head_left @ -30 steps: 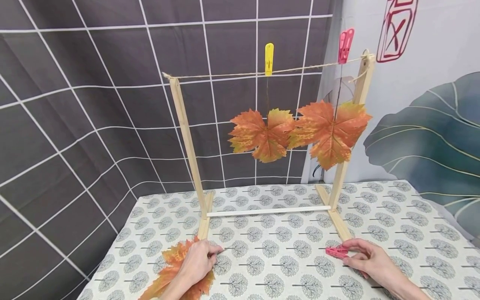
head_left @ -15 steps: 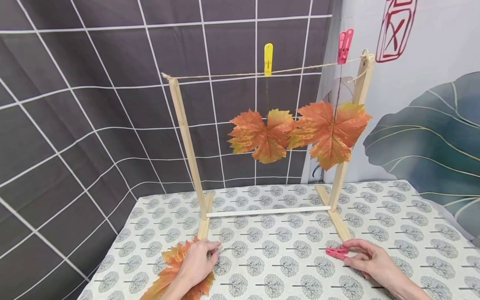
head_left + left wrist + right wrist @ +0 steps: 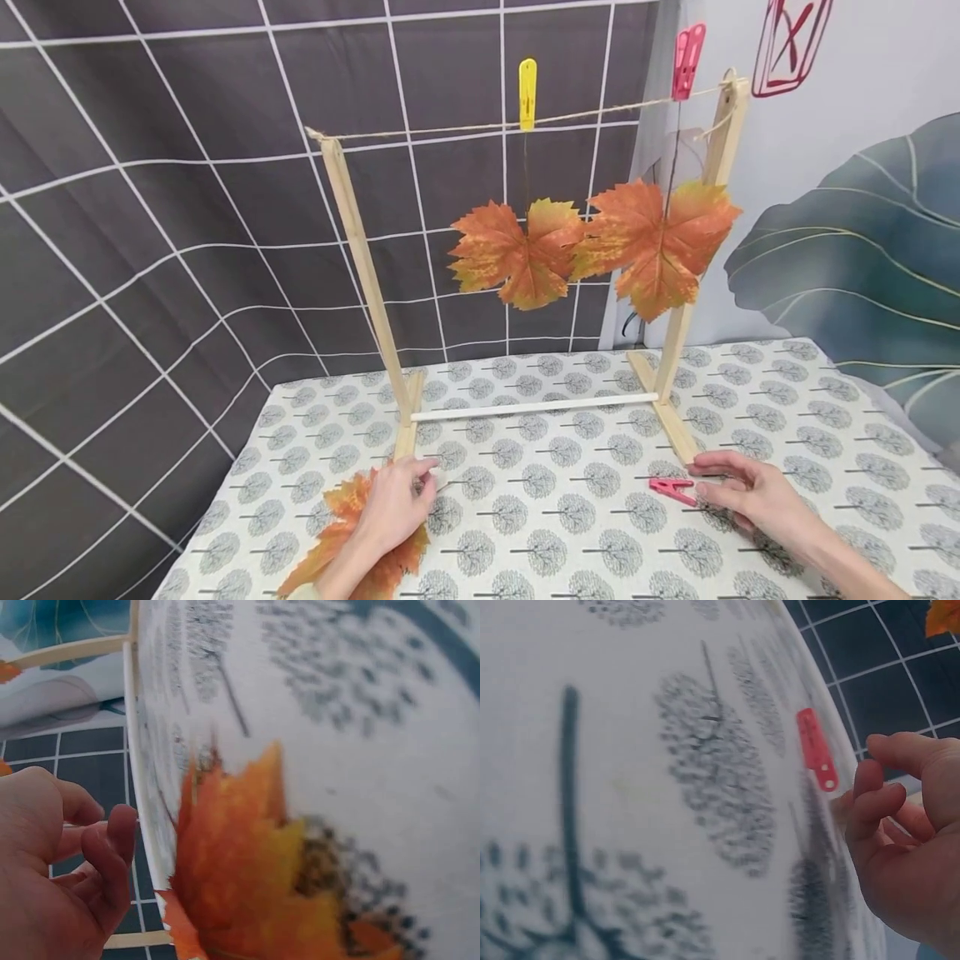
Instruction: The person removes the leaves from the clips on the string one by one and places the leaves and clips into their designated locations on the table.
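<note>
My left hand (image 3: 396,500) is over an orange maple leaf (image 3: 337,533) lying on the cloth at the front left. In the left wrist view its fingers (image 3: 112,855) are loosely bent, with nothing seen between them, and the leaf (image 3: 232,862) stands beside them. At the front right a pink clothespin (image 3: 672,490) lies on the cloth. My right hand (image 3: 757,496) is just right of it, thumb and fingers parted. The right wrist view shows a small gap between the fingertips and the clothespin (image 3: 816,750).
Behind the hands stands a wooden frame (image 3: 363,267) with a white crossbar (image 3: 536,407). Its twine (image 3: 450,130) carries a yellow clothespin (image 3: 527,93) and another pink clothespin (image 3: 687,62), each above a hanging maple leaf (image 3: 525,258). A dark checked curtain (image 3: 187,208) hangs behind.
My right hand has let go of the pink clothespin, which has turned slightly on the cloth. The left thumb and forefinger have parted near the leaf's stem. The head view has tilted down.
</note>
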Available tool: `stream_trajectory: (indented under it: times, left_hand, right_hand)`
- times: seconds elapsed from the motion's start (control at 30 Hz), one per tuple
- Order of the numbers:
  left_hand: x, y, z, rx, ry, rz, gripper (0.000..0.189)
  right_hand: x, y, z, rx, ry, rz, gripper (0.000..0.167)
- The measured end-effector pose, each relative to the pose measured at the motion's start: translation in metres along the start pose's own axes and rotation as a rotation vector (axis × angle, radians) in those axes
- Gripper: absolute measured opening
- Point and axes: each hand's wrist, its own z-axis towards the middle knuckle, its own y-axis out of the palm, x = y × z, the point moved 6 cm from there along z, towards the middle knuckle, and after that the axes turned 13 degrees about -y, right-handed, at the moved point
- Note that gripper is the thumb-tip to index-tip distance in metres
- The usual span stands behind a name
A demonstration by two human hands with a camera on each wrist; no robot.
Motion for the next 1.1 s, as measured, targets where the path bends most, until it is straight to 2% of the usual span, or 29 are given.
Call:
stream_trajectory:
  times: [0.13,0.3,0.4,0.53,0.67,0.83,1.1]
  left_hand:
    - [0.01,-0.007,0.006,0.005,-0.041,-0.073,0.023]
    - [0.027,-0.021,0.016,0.026,-0.032,-0.156,0.024]
    - [0.037,-0.031,0.022,0.027,-0.049,-0.217,0.023]
    - [0.049,-0.046,0.028,0.029,-0.063,-0.287,0.023]
    - [0.061,-0.056,0.035,0.007,-0.058,-0.332,0.031]
    - [0.078,-0.066,0.044,-0.004,-0.032,-0.387,0.039]
    - [0.109,-0.087,0.064,0.05,0.044,-0.482,0.036]
  right_hand:
    - [-0.01,-0.008,0.004,0.016,0.038,-0.022,0.046]
    - [-0.031,-0.017,0.015,0.038,-0.05,-0.051,0.028]
    - [-0.047,-0.021,0.023,0.028,-0.118,-0.069,0.02]
    - [-0.072,-0.023,0.033,0.006,-0.215,-0.085,0.018]
    - [-0.094,-0.025,0.043,-0.004,-0.244,-0.122,0.018]
    - [-0.123,-0.026,0.055,-0.026,-0.29,-0.168,0.029]
    - [-0.17,-0.025,0.076,-0.06,-0.456,-0.193,0.022]
